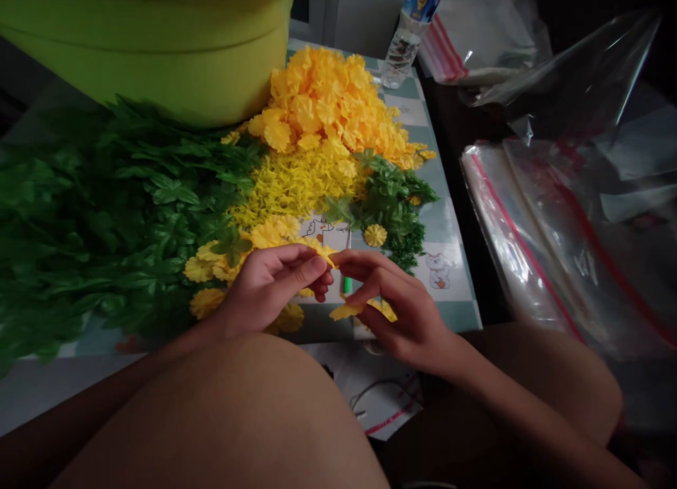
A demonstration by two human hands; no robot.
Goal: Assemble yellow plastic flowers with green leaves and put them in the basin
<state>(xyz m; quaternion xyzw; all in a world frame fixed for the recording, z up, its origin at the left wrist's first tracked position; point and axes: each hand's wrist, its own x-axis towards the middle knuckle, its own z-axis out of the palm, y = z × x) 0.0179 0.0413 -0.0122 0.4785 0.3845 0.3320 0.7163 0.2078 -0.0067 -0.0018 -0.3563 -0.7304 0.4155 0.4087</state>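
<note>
My left hand is closed, thumb and fingers pinching a small yellow artificial flower petal piece. Touching the same piece from the right are fingertips of my right hand. Lower down, the right thumb and another finger hold a second yellow petal piece. Under and beside the hands lie ruffled yellow flower pieces. A thin stick-like tool with a green handle rests on the table between the hands. A single round yellow flower piece lies just beyond my right hand.
Green artificial leaves cover the table's left side. Behind are a pile of yellow-orange petals, yellow stamen-like bits, small green sprigs, a large green tub and a water bottle. Clear plastic bags lie to the right.
</note>
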